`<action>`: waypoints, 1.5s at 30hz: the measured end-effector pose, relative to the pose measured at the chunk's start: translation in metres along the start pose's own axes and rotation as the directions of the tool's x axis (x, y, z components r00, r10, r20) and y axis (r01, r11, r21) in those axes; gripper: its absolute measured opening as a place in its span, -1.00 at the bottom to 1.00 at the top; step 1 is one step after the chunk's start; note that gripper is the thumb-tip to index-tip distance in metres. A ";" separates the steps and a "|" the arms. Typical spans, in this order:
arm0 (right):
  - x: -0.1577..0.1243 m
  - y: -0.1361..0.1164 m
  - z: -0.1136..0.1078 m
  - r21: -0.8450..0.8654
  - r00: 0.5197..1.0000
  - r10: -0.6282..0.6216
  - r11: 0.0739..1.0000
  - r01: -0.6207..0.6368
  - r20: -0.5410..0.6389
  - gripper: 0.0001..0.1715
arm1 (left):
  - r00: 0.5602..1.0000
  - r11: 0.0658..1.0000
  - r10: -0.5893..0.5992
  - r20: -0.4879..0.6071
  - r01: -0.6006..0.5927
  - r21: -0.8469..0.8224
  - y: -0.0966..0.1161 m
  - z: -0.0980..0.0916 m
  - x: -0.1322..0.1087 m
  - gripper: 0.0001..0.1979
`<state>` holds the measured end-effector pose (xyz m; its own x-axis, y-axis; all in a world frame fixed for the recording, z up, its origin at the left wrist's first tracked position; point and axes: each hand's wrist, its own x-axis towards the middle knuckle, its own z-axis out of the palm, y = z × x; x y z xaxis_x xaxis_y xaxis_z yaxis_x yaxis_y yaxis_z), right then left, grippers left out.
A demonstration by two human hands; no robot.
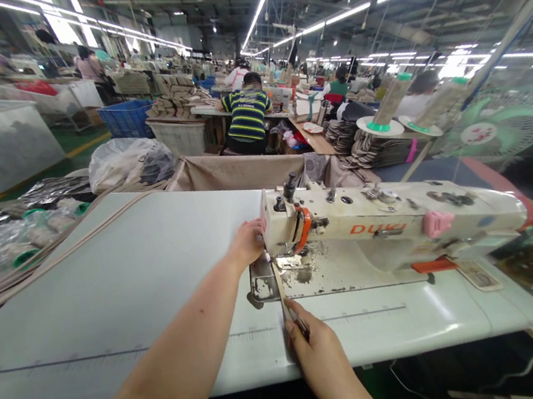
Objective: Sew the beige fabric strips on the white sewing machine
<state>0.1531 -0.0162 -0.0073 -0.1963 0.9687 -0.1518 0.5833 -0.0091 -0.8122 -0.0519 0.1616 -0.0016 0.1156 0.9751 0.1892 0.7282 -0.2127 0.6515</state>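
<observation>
A white industrial sewing machine [381, 222] stands on a white work table [111, 305]. My left hand [248, 243] reaches behind the needle end of the machine and rests against its head; what its fingers hold is hidden. My right hand [315, 347] is at the table's front edge, pinching a narrow beige strip [280, 292] together with a small dark tool. The strip runs from my fingers straight up to the presser foot and metal needle plate [265, 286].
Long beige strips [28, 264] trail off the table's left side beside plastic bags [123, 161]. Thread cones [386, 106] and a green fan [502, 122] stand behind the machine. A person in a striped shirt [248, 115] sits ahead; other workers are farther back.
</observation>
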 end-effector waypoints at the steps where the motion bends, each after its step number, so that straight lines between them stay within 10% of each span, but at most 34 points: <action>1: 0.001 0.001 0.001 -0.009 1.000 -0.005 1.000 0.005 -0.009 -0.36 | 1.000 1.000 0.013 -0.002 -0.013 -0.020 -0.001 0.000 0.001 -0.51; 14: 0.005 0.002 -0.003 -0.039 0.982 -0.150 0.989 0.146 -0.118 -0.49 | 0.982 0.933 -0.127 -0.143 0.069 -0.353 -0.019 0.007 0.003 -0.88; 22: 0.003 0.004 -0.006 -0.025 0.914 -0.276 0.959 0.282 -0.297 -0.59 | 0.895 0.660 -0.413 -0.170 0.165 -0.733 -0.017 0.016 -0.023 -0.68; 29: 0.007 -0.023 0.009 0.273 0.982 -0.189 0.944 0.186 -0.015 -0.47 | 0.863 0.475 -0.467 -0.195 0.059 -0.878 -0.006 -0.001 -0.075 -0.57; 37: 0.028 -0.038 0.033 0.654 0.968 -0.004 0.738 -0.167 0.251 -0.26 | 0.838 0.577 -0.484 -0.252 0.090 -0.812 -0.006 -0.023 -0.142 -0.58; 45: 0.057 -0.052 0.042 0.658 0.950 -0.031 0.728 -0.192 0.310 -0.22 | 0.852 0.611 -0.440 -0.285 0.051 -0.790 -0.001 -0.033 -0.185 -0.63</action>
<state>0.0785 0.0289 0.0021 -0.4490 0.8437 -0.2943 -0.0568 -0.3556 -0.9329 -0.0963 -0.0211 -0.0126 -0.4141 0.9063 0.0842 -0.0831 -0.1298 0.9881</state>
